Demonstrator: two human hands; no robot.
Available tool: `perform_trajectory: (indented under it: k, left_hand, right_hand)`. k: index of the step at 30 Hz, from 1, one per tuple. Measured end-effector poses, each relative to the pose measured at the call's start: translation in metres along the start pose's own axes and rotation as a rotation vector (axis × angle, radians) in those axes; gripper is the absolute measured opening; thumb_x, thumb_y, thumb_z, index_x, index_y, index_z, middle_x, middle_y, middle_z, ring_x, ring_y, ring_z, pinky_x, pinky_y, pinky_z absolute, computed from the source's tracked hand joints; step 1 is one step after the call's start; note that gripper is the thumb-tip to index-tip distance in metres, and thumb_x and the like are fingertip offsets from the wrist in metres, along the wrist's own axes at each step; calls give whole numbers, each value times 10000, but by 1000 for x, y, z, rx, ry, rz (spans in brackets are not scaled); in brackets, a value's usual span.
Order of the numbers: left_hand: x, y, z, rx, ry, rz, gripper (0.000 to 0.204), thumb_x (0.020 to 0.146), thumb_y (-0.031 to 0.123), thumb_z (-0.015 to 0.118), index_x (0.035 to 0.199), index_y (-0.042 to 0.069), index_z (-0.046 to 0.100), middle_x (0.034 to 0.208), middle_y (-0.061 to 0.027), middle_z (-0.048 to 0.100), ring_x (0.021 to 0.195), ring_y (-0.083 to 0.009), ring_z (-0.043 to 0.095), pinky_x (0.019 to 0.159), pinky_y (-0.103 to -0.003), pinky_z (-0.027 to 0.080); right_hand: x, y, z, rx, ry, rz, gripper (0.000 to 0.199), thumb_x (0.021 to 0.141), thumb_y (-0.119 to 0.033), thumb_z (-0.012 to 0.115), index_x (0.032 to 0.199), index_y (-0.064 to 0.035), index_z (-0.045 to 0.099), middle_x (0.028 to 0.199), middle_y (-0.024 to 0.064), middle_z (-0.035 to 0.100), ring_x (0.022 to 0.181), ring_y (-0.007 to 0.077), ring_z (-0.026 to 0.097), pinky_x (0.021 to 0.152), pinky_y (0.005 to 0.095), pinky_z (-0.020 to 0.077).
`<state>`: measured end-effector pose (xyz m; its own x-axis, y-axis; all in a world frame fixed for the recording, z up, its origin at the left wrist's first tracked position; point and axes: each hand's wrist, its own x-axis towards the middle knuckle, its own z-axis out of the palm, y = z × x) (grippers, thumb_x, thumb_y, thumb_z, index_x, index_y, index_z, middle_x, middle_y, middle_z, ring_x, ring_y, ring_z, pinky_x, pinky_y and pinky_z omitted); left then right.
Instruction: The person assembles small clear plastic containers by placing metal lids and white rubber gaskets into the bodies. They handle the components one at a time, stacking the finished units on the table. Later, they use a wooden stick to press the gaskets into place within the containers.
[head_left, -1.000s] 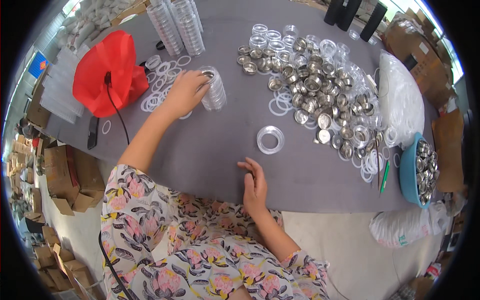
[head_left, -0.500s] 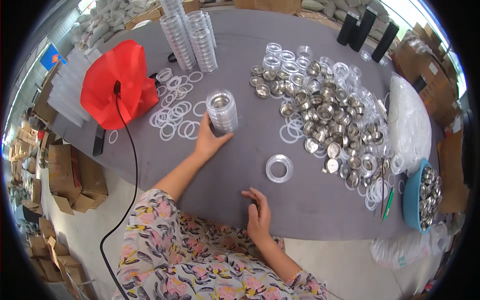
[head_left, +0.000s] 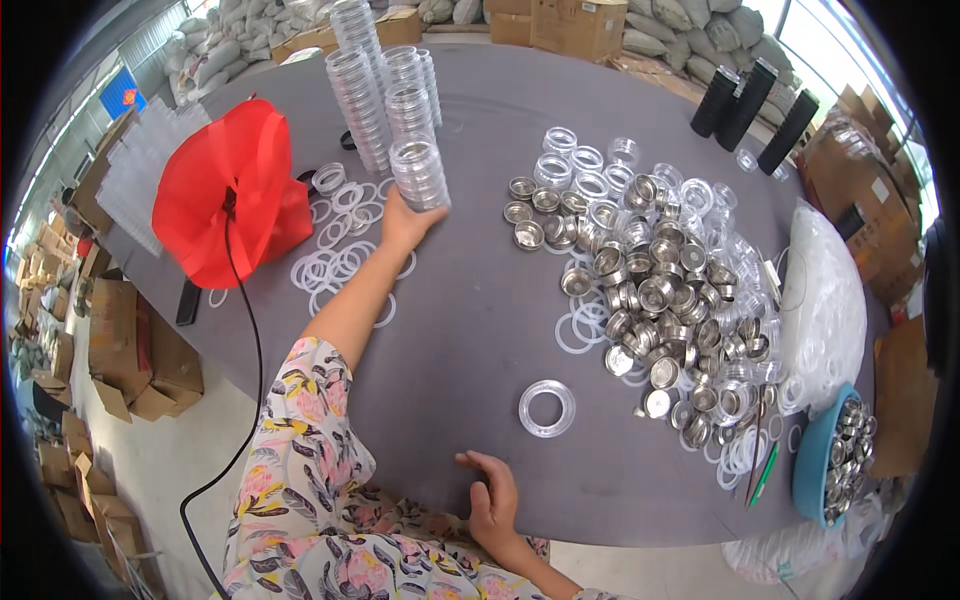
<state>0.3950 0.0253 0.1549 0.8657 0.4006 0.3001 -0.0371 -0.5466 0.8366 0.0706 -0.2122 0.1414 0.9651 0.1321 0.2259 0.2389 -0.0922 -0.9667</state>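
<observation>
My left hand [head_left: 404,222] reaches far across the grey table [head_left: 470,300] and grips the bottom of a short stack of clear plastic round lids [head_left: 420,172], standing upright. Taller stacks of the same clear lids [head_left: 362,80] stand just behind it. My right hand [head_left: 493,497] rests flat on the table's near edge, fingers spread, holding nothing. A single clear ring-shaped lid [head_left: 547,408] lies on the table a little beyond my right hand.
A heap of small metal tins and clear lids [head_left: 660,280] covers the right side. White rings [head_left: 335,262] lie beside a red fan [head_left: 232,190] with a black cord. A blue bowl of tins [head_left: 832,470], a plastic bag [head_left: 826,300] and black cylinders [head_left: 750,100] are at right.
My left hand has carried the short stack of lids away from me, up to the tall stacks. My right hand stays at the table edge.
</observation>
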Motion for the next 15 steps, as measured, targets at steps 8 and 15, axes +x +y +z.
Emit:
perform_trajectory:
  k: [8,15]
  left_hand:
    - [38,-59,10,9,40,-125,923,562,260,844,1258,-84,344,1249,-263,467,1199,-331,455,996,-378,380]
    - [-71,34,28,145,-173,611,779,675,258,774,1323,58,389,1345,-228,366,1257,-368,343,1048,-458,284]
  right_hand:
    - [5,-2,-2,7,-34,-10,344,807,-60,508,1146,-10,541,1042,114,638,959,289,575,903,395,406]
    - [4,-4,-31,143,40,50,297,884,-119,416,1101,33,550,1029,179,620,996,290,565,897,397,423]
